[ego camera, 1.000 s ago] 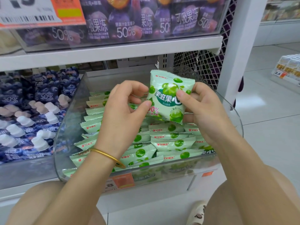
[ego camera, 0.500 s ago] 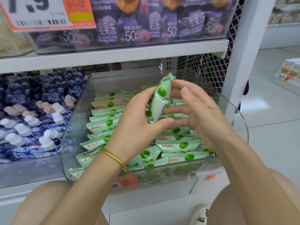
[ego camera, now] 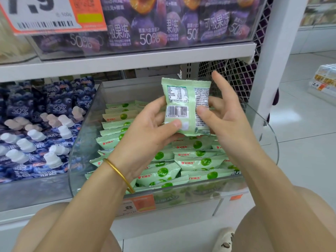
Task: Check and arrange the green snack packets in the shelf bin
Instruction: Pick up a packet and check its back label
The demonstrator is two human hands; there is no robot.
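Head view: holds one green packet (ego camera: 185,99) upright in the air over the middle of the clear bin (ego camera: 261,135), apart from the rows below, back face to the camera, barcode and printed panels showing. Pinches its lower left part with the left hand (ego camera: 145,135), thumb flat just under the barcode, fingers curled behind the left edge; gold bangle (ego camera: 120,174) on that wrist. Pinches its right side with the right hand (ego camera: 225,120), thumb on the printed face beside the barcode, other fingers behind, forefinger straight up past the packet's top right corner. Below, more packets (ego camera: 198,161) lying overlapped in rows from the bin's back wall to its front wall, logo edges forward. On the bin's front, an orange label (ego camera: 138,204), digits partly hidden. Left of the bin on the same shelf, blue pouches (ego camera: 36,124) with pale caps. On the shelf above, purple pouches (ego camera: 149,24) behind a clear front, and a large price tag (ego camera: 45,13) at the upper left. Behind the bin's right rear corner, mesh (ego camera: 234,75). Low in the frame, bare knees at left and right.
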